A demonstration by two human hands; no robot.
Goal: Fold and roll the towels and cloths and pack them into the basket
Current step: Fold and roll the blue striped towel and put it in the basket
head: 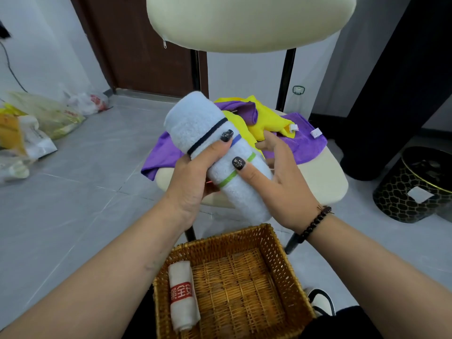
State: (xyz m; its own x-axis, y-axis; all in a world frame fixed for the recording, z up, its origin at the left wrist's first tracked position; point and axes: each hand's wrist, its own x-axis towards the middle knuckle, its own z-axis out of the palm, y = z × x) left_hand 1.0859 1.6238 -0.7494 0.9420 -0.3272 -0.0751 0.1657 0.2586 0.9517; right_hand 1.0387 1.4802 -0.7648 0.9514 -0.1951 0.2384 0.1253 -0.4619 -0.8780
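A rolled white towel [195, 123] with dark, blue and green stripes is held in the air above the chair seat. My left hand [193, 177] grips its middle from the left, thumb across the roll. My right hand [276, 172] holds it from the right, thumb on the green stripe. Below, a wicker basket [276, 250] sits near me and holds one rolled white towel with a red label [182, 294] along its left wall. Loose yellow cloths [266, 121] and purple cloths [303, 140] lie heaped on the seat behind the roll.
The cream chair seat [325, 177] stands on a grey tiled floor, its padded back [249, 20] at the top. Plastic bags [36, 123] lie at the left wall. A black honeycomb-patterned bin [413, 189] stands at the right. A shoe [320, 302] shows beside the basket.
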